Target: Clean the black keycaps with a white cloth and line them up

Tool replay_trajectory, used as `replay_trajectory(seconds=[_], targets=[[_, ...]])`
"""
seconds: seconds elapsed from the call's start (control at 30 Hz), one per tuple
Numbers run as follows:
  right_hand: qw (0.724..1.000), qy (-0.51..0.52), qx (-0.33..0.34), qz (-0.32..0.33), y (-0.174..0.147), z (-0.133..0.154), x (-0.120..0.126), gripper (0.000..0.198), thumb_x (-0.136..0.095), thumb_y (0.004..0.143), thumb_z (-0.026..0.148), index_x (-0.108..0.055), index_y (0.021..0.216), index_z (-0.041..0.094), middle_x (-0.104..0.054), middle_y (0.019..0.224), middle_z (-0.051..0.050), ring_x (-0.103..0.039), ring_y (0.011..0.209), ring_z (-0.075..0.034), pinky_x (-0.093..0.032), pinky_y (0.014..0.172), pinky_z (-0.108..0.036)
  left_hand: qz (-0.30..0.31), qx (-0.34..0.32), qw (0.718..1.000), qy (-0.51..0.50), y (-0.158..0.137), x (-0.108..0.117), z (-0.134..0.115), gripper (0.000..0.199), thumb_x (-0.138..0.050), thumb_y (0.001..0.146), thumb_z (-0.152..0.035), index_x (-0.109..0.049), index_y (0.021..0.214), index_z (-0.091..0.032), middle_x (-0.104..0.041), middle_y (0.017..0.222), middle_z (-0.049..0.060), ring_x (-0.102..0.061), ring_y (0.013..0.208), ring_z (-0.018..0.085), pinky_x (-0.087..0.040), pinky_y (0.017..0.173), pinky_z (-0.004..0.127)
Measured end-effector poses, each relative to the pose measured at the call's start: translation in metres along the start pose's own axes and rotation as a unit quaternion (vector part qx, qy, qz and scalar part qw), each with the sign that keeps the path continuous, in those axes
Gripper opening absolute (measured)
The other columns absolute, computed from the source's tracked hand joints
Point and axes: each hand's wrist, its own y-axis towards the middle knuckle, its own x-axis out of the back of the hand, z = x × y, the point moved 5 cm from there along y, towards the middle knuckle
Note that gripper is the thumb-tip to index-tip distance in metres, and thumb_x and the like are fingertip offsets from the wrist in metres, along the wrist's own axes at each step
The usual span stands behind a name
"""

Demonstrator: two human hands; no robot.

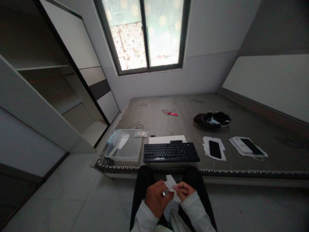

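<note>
Over my lap, between my knees, both hands pinch a crumpled white tissue (pixel 170 182). My left hand (pixel 155 197) is closed with thumb and index fingertips at the tissue's left side. A small pale spot shows inside the curl of its fingers, too small to make out. My right hand (pixel 185 190) has its fingers bent and pressed together on the tissue's right part; one end hangs below. Just beyond my knees, a black keyboard (pixel 172 152) lies at the mattress edge, apart from both hands. Behind it are a white flat board (pixel 164 139) and a small black object (pixel 176 141).
On the mattress (pixel 154 124), a clear plastic box (pixel 131 149) with white sheets stands left. Rightward lie a dark phone (pixel 214 149) on tissue, another phone (pixel 252 146) beside a white item, and a black cap (pixel 212 119). A red-tagged item (pixel 172 113) lies farther back.
</note>
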Motion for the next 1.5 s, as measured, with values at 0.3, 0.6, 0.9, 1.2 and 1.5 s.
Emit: replay_trajectory(seconds=[0.3, 0.6, 0.9, 1.2, 1.5], targets=[[0.999, 0.036, -0.009, 0.002, 0.009, -0.005, 0.004, 0.049, -0.078, 0.049, 0.062, -0.064, 0.067, 0.019, -0.068, 0.051, -0.002, -0.055, 0.04, -0.013, -0.041, 0.04, -0.022, -0.076, 0.028, 0.995, -0.056, -0.003, 0.012, 0.008, 0.015, -0.07, 0.073, -0.029, -0.069, 0.084, -0.018, -0.07, 0.079, 0.003, -0.054, 0.051, 0.009, -0.043, 0.049, 0.019], [0.998, 0.045, -0.015, -0.039, 0.019, -0.009, 0.021, 0.052, -0.08, 0.045, 0.063, -0.064, 0.068, 0.018, -0.068, 0.051, -0.003, -0.053, 0.04, -0.013, -0.04, 0.04, -0.023, -0.158, 0.057, 0.985, -0.023, 0.002, 0.034, 0.019, 0.022, -0.069, 0.076, -0.037, -0.067, 0.087, -0.018, -0.07, 0.078, 0.002, -0.052, 0.048, 0.008, -0.045, 0.05, 0.02], [0.995, 0.057, -0.015, -0.081, 0.018, -0.022, 0.024, 0.053, -0.08, 0.043, 0.065, -0.063, 0.063, 0.018, -0.065, 0.048, -0.001, -0.049, 0.037, -0.01, -0.036, 0.038, -0.021, -0.183, 0.153, 0.971, -0.027, 0.006, 0.025, 0.062, 0.023, -0.065, 0.078, -0.039, -0.065, 0.087, -0.018, -0.071, 0.081, 0.001, -0.047, 0.043, 0.006, -0.041, 0.048, 0.019], [0.993, 0.061, -0.025, -0.096, 0.023, -0.029, 0.028, 0.054, -0.081, 0.039, 0.064, -0.065, 0.064, 0.019, -0.067, 0.048, -0.002, -0.051, 0.038, -0.012, -0.037, 0.039, -0.021, -0.128, 0.223, 0.965, -0.061, 0.042, 0.017, 0.141, 0.029, -0.063, 0.076, -0.045, -0.071, 0.09, -0.021, -0.074, 0.085, 0.002, -0.063, 0.049, 0.012, -0.049, 0.05, 0.024], [0.992, 0.075, -0.071, -0.077, 0.03, -0.032, 0.042, 0.052, -0.085, 0.033, 0.057, -0.067, 0.06, 0.017, -0.068, 0.049, -0.004, -0.055, 0.04, -0.015, -0.041, 0.04, -0.023, -0.063, 0.293, 0.954, -0.016, 0.101, 0.001, 0.206, 0.021, -0.069, 0.077, -0.033, -0.07, 0.089, -0.016, -0.072, 0.08, 0.003, -0.068, 0.075, 0.016, -0.054, 0.074, 0.032]])
